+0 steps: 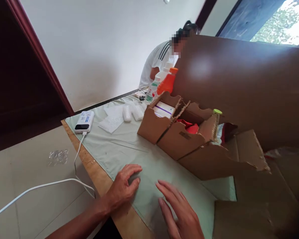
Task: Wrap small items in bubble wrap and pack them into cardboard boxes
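Resting flat on green cloth [129,149] over wood table [94,172]: left hand [122,189] & right hand [179,212], fingers spread, holding nothing.

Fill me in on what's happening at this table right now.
A person's left hand and right hand lie open and flat on the pale green cloth at the table's near edge, holding nothing. Just beyond them stand open cardboard boxes with red and white items inside. A white power bank with its cable sits at the cloth's left corner, near bubble wrap. Bottles stand farther back, where another person bends over.
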Tool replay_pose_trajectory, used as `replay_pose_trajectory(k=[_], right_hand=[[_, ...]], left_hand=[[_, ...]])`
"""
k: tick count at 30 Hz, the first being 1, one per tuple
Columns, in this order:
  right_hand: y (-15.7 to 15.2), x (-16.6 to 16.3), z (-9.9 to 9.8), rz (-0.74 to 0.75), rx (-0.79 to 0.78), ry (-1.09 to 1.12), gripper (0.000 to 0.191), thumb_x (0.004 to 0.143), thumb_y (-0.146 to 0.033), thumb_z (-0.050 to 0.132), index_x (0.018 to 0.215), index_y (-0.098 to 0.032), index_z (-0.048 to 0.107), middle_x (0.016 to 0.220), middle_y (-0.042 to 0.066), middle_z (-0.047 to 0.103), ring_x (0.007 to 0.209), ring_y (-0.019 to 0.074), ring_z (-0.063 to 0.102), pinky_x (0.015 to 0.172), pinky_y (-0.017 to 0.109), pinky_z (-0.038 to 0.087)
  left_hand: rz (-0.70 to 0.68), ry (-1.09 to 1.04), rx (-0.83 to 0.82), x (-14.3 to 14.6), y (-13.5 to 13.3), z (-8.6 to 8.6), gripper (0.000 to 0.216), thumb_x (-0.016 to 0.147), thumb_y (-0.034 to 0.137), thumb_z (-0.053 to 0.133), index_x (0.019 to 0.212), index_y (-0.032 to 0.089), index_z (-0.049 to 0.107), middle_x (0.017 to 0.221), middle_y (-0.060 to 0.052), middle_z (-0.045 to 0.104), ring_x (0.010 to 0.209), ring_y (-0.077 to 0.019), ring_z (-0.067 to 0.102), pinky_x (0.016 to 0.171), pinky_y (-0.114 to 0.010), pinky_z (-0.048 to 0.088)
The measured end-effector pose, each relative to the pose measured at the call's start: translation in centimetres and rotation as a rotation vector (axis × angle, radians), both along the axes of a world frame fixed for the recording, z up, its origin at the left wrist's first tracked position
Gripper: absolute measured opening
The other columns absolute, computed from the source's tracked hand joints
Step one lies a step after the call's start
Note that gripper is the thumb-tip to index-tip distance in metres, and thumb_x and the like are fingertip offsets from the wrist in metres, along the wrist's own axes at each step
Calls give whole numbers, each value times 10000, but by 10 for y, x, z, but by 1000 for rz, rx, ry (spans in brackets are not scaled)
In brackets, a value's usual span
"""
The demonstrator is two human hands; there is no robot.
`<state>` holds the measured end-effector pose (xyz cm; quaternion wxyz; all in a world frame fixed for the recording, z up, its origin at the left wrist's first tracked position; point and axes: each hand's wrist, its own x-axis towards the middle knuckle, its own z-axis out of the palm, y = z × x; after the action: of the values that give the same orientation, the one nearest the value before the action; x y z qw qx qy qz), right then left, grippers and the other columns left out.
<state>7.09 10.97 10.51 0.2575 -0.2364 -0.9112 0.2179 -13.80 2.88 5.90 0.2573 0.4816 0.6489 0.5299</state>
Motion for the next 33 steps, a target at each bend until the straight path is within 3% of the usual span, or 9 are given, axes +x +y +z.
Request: replay_pose_trajectory(k=[4,8,13,16,19,23,28,30,33], right_hand=[[53,-149,26,59,46,-252,444,963,-143,475,1362,-222,653,1512,108,553,1368,259,546,1099,415,500],[97,-276,28,-6,61,-433,482,930,-190,605,1405,-262,625,1665,119,321,1501,331,359,1150,478,414],[123,-341,9,-132,15,-438,492,867,-110,630,1358,-76,620,1552,285,432,1436,417,429,1124,564,397],[111,-314,8,-156,14,-381,537,919,-100,517,1452,-35,507,1549,269,452,1454,344,428,1175,495,365],[84,-244,17,-149,-28,-210,536,967,-225,504,1490,-111,483,1577,175,460,1447,283,444,1177,443,396],[37,-131,19,-246,-599,367,477,885,-475,697,1305,-249,673,1315,106,700,1122,270,693,934,404,573],[-25,-39,-2,-437,-1067,627,473,760,-542,814,1119,-242,752,1124,119,770,969,268,743,850,389,590],[-44,-18,-9,-491,-1104,664,480,750,-541,823,1112,-237,741,1108,116,768,937,259,741,833,378,590],[-63,5,-17,-555,-1062,600,489,781,-542,793,1151,-236,703,1106,110,759,935,258,729,820,376,591]], left_hand=[[-39,-72,44,1,2,-4,433,779,85,546,1165,200,706,1227,-101,714,1176,-254,635,1065,-416,485],[-25,-52,45,0,9,-10,358,753,82,552,1059,169,716,1095,-112,722,1060,-263,650,959,-409,520],[-50,-29,111,1,15,-22,349,715,88,575,1029,142,717,1041,-143,720,985,-289,647,876,-434,528],[41,-226,68,0,13,-20,391,756,113,605,1127,164,715,1165,-146,712,1103,-308,646,973,-456,503],[162,-651,88,-6,8,-15,497,875,222,626,1370,202,589,1415,-147,610,1312,-309,567,1109,-461,437],[126,-1121,203,-12,4,-5,836,868,454,736,1558,182,350,1566,-197,460,1442,-342,453,1187,-488,355],[-164,-1325,67,11,0,13,839,725,566,847,1406,158,577,1380,-180,636,1311,-356,570,1114,-466,415],[-293,-1305,-20,27,-3,15,688,725,533,855,1272,150,690,1210,-151,730,1172,-325,652,1025,-423,470],[-252,-1196,-185,49,-7,12,436,715,422,876,1041,145,789,956,-91,789,918,-242,702,868,-337,505]])
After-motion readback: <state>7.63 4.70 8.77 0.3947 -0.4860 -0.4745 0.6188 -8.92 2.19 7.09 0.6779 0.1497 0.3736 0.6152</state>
